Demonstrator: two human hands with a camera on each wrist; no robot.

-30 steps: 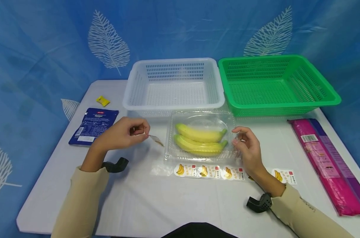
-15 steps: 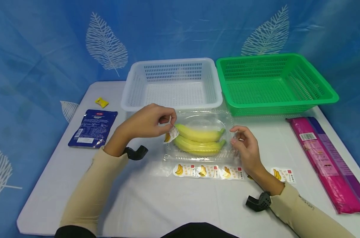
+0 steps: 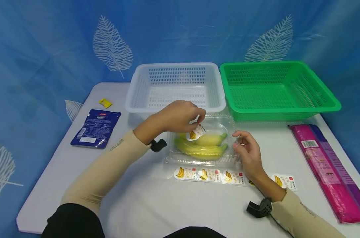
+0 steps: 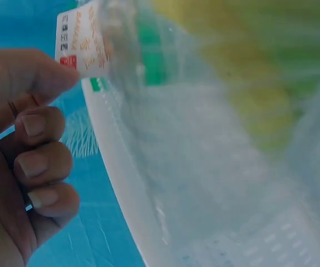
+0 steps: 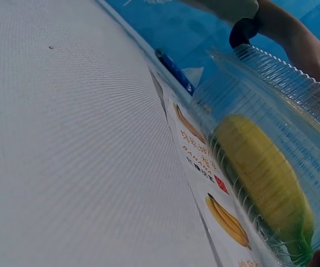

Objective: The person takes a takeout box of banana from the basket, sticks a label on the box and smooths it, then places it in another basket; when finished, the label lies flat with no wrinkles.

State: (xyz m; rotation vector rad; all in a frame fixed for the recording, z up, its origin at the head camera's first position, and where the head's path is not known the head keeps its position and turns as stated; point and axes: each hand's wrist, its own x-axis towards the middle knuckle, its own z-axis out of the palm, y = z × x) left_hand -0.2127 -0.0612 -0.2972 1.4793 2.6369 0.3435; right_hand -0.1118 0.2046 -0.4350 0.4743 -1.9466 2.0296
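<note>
A clear plastic box (image 3: pixel 202 159) holds yellow bananas (image 3: pixel 200 150) with green stems. Over the box's left part, my left hand (image 3: pixel 180 117) pinches a banana-print sticker (image 3: pixel 196 133) by its edge; the left wrist view shows the sticker (image 4: pixel 84 41) at the thumb tip, the other fingers of that hand (image 4: pixel 29 144) curled. At the box's right side rests my right hand (image 3: pixel 249 153), thumb and forefinger at its edge. A strip of banana stickers (image 3: pixel 208 175) lies in front of the box, partly covered by the right forearm.
Behind the box stand a white basket (image 3: pixel 175 110) and a green basket (image 3: pixel 282 114). A blue pouch (image 3: pixel 96 128) and a small yellow packet (image 3: pixel 105 103) lie at the left, a long pink and purple package (image 3: pixel 328 172) at the right.
My left hand has moved right with the sticker, from beside the box to above the bananas. The right hand has stayed at the box's right edge.
</note>
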